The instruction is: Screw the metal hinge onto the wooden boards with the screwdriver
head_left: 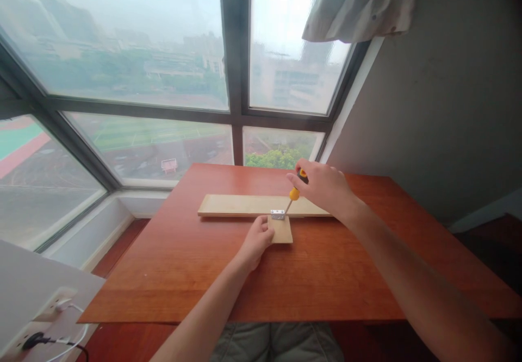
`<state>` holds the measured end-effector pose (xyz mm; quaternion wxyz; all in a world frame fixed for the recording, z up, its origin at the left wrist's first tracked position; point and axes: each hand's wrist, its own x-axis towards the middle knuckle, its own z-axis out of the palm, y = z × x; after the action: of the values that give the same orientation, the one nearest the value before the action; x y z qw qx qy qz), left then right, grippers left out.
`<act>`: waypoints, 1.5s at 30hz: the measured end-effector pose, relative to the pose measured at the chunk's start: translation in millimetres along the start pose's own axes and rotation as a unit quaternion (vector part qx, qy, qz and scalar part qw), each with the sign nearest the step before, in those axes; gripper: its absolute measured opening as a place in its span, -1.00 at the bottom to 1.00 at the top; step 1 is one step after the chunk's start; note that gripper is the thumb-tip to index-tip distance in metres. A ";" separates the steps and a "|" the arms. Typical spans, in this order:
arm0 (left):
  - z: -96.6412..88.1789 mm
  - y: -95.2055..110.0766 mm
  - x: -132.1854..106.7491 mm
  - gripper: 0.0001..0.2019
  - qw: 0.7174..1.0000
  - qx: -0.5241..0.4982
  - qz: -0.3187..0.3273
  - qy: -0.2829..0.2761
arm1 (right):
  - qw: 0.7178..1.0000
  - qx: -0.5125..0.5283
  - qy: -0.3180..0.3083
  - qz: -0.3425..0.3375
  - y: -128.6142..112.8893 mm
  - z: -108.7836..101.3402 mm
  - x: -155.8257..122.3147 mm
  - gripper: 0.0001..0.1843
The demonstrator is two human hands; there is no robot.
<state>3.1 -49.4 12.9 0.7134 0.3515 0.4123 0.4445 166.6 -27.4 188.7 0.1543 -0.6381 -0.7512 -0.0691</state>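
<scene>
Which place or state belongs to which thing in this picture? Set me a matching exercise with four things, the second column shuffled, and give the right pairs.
Things
1. screwdriver
2. metal fitting
3. small board
4. curtain

Places and states
A. held at its left edge by the left hand
B. hanging at the upper right, in front of the window
C. yellow and black handle, gripped in the right hand
D. silver-coloured, at the far end of a piece of wood

Right pairs: 1-C, 2-D, 3-A, 4-B
</scene>
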 end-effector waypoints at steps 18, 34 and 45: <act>0.7 -1.5 1.6 -0.60 1.000 0.018 0.003 0.006 | 0.998 0.054 -0.003 -0.032 -4.2 1.3 0.7 -0.70; 0.6 -2.4 2.3 -0.61 1.000 0.012 0.003 0.010 | 1.000 -0.003 0.011 0.009 -1.7 2.3 4.0 -0.70; 1.3 -1.4 0.9 -0.59 1.000 0.021 0.005 0.014 | 1.000 -0.011 0.010 0.012 -1.0 2.2 4.7 -0.66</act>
<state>5.0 -49.3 12.0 0.6974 0.3627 0.4298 0.4442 164.6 -22.6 188.2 0.1555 -0.6477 -0.7413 -0.0822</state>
